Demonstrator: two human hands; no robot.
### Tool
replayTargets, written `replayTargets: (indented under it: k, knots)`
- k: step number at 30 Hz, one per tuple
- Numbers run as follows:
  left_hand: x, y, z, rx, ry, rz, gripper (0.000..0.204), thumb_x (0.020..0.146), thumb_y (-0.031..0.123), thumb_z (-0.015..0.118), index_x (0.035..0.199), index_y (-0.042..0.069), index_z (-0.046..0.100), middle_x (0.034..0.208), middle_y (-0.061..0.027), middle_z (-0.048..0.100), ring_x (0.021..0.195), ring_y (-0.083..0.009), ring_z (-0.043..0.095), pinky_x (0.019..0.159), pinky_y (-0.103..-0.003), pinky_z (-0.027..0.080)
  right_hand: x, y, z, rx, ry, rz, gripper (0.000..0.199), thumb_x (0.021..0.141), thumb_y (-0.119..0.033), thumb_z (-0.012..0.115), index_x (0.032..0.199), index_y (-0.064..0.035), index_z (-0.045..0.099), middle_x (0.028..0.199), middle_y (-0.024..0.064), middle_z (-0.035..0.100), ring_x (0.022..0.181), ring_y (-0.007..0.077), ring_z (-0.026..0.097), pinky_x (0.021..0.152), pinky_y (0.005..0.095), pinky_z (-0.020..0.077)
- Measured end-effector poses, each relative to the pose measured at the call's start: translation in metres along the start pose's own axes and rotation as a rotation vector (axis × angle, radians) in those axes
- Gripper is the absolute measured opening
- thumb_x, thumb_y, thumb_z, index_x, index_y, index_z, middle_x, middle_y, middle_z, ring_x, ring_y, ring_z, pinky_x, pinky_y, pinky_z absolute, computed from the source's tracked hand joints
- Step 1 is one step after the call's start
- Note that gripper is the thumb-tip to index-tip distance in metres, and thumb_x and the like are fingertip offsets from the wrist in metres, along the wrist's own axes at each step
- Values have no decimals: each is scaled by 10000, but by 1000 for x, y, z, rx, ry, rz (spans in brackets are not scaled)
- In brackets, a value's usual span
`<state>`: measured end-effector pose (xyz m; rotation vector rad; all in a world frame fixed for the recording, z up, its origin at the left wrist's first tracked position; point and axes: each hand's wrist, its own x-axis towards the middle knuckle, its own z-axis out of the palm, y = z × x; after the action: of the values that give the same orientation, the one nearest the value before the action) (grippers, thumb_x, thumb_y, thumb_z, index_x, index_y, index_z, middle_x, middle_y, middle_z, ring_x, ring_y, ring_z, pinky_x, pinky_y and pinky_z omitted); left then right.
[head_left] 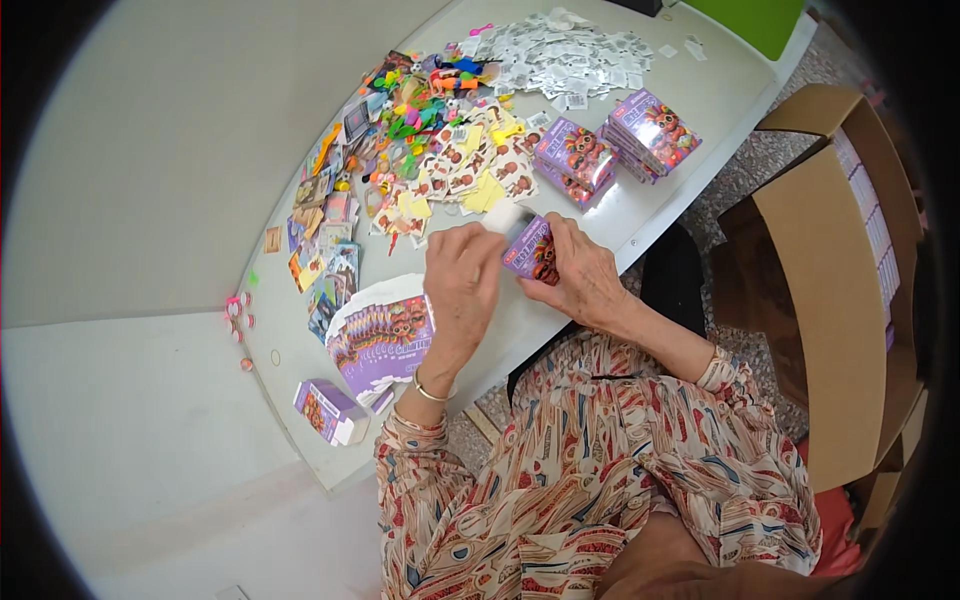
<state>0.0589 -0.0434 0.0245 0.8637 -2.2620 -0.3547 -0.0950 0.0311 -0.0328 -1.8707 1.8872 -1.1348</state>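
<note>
Over the table's near edge, my right hand (582, 272) grips a small purple carton (530, 249) with colourful cartoon figures, its thumb and fingers along the sides. A white flap (508, 216) stands out from the carton's open end. My left hand (463, 278) is at that end with its fingers curled together; what they pinch, if anything, is hidden. Beside the left wrist lies a fanned stack of flattened purple cartons (388, 335) with white flaps. One formed purple carton (330, 411) rests at the table's near left corner.
Sachets (560, 60) form a silvery heap at the back. Small colourful toys (415, 115), sticker sheets (470, 165) and picture cards (330, 240) spread leftward. Purple cartons are stacked (577, 160) in piles (655, 132) at right. A big open cardboard box (815, 280) holds rows of cartons.
</note>
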Motion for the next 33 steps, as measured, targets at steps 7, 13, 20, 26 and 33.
replayTargets:
  k: [7,13,20,26,33]
  knots:
    - [5,-32,-26,-293,-6,-216,131,825,19,639,948,40,675,1024,-93,638,954,-247,563,848,-342,442,5,12,-10,-135,-23,104,864,707,-291,774,1331,66,295,1045,210,551,980,355,567,745,418,515]
    - [-50,-94,-82,502,-437,-223,558,729,384,775,1206,143,616,1310,-187,494,1198,-365,443,1008,-473,335,3,-8,-6,-200,121,-180,861,685,-243,806,1341,77,349,1287,251,462,1192,423,442,1019,463,372]
    - [-66,-114,-73,431,-580,-219,745,646,441,802,1272,128,546,1406,-176,389,1271,-371,350,1045,-497,266,-16,-23,16,-81,-14,-339,661,715,-242,778,1216,56,467,1217,213,502,1112,390,480,953,457,411]
    - [-49,-130,-71,89,-226,-300,274,726,196,770,882,34,612,1021,-76,627,951,-222,553,763,-369,443,-23,-32,42,159,-199,-259,610,741,-280,762,1170,52,484,1149,205,519,1063,373,497,900,439,438]
    - [8,-68,-53,-604,-146,-605,146,844,90,691,792,10,580,698,49,552,626,-9,460,545,-174,352,-2,-51,54,214,-63,-157,941,666,-408,808,1292,99,323,1167,257,466,1066,397,494,890,443,447]
